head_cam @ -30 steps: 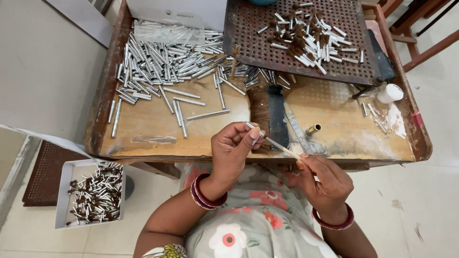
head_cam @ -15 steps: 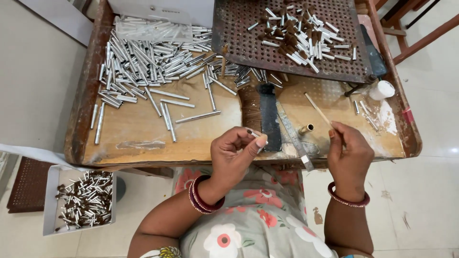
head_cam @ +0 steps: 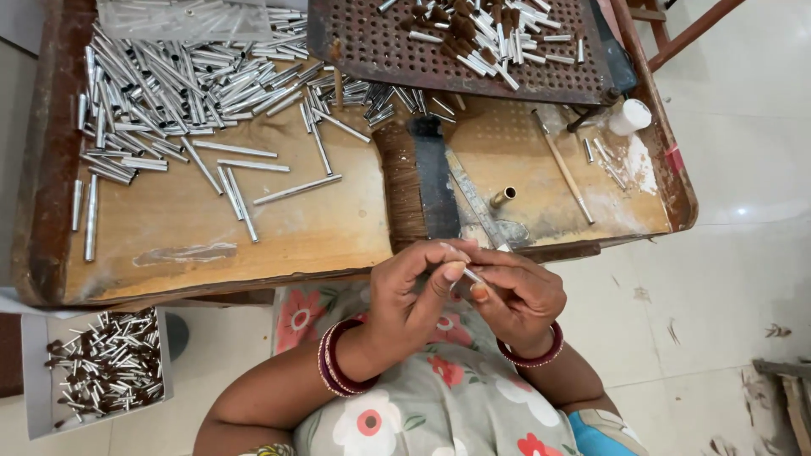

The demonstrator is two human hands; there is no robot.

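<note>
Head view: both hands now meet at the tray's (head_cam: 51,253) near edge. Half a second earlier the right hand (head_cam: 519,295) held a thin stick (head_cam: 563,179); that now lies on the tray. Left hand (head_cam: 414,291) and right hand pinch one small silver tube (head_cam: 470,274) between fingertips.

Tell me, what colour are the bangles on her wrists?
Dark red, almost maroon: the bangles on the left wrist and those on the right, seen from the head camera.

Grey floral garment with red and white blooms; dark red bangles on both wrists
</note>
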